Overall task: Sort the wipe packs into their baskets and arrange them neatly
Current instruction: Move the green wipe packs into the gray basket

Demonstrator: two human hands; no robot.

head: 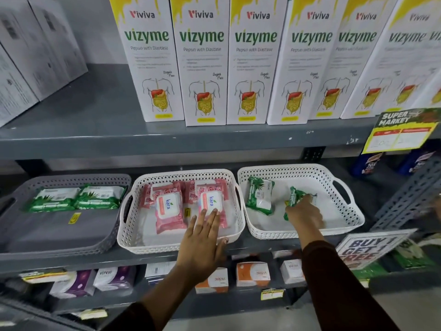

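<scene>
A: Across the middle of the frame sit the grey basket point(59, 237), the centre white basket point(176, 242) and the right white basket point(307, 231).

B: Which step?

A: Probably tidying. The left hand point(202, 242) lies flat and released on a pink wipe pack point(211, 207); the right hand point(304, 215) grasps a green wipe pack point(294, 195) at centre right.

B: Next?

A: Lay it flat beside the other green pack point(259, 195), I'd judge.
</scene>
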